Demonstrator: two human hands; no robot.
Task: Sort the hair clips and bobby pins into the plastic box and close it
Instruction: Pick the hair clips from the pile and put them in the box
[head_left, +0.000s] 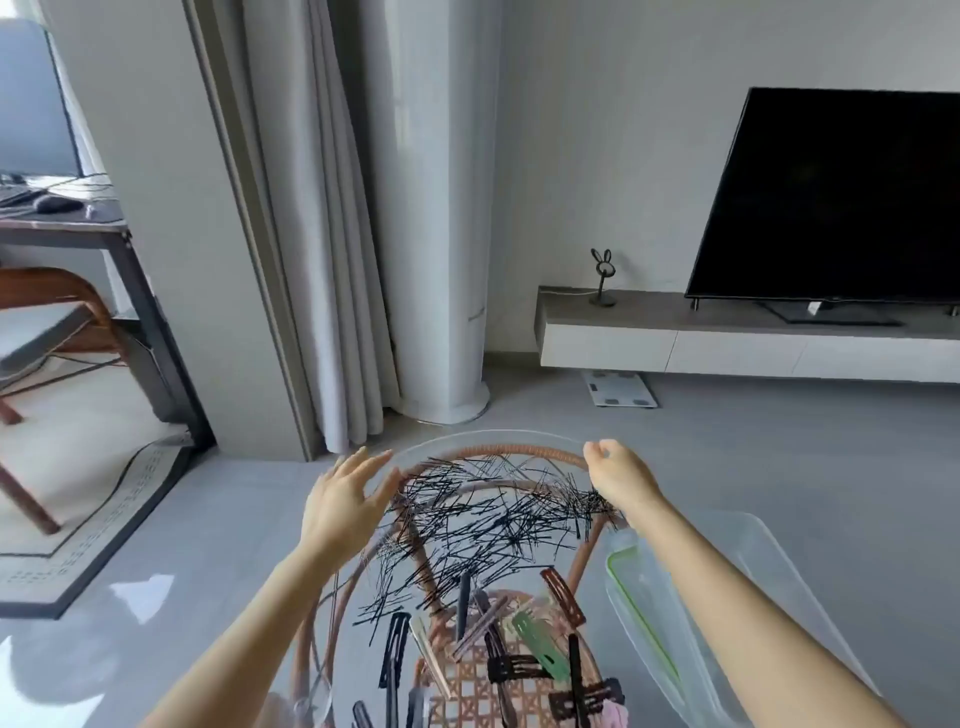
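Note:
A heap of black bobby pins (488, 525) lies scattered over a round glass-topped rattan table (493, 449). Several larger hair clips (519, 644) in black, brown, green and beige lie on the near part of the glass. A clear plastic box (769, 561) stands open at the right, its green-edged lid (641, 618) leaning beside it. My left hand (340, 506) hovers open at the table's far left edge, fingers spread beside the pins. My right hand (618, 475) is at the far right edge with fingers curled; whether it pinches any pins is unclear.
A white cylindrical column (441, 260) and grey curtain (332, 260) stand behind the table. A TV (841, 202) sits on a low white cabinet (727, 343) at the right, with a scale (618, 389) beneath. A desk and chair (57, 312) stand at the left on a rug.

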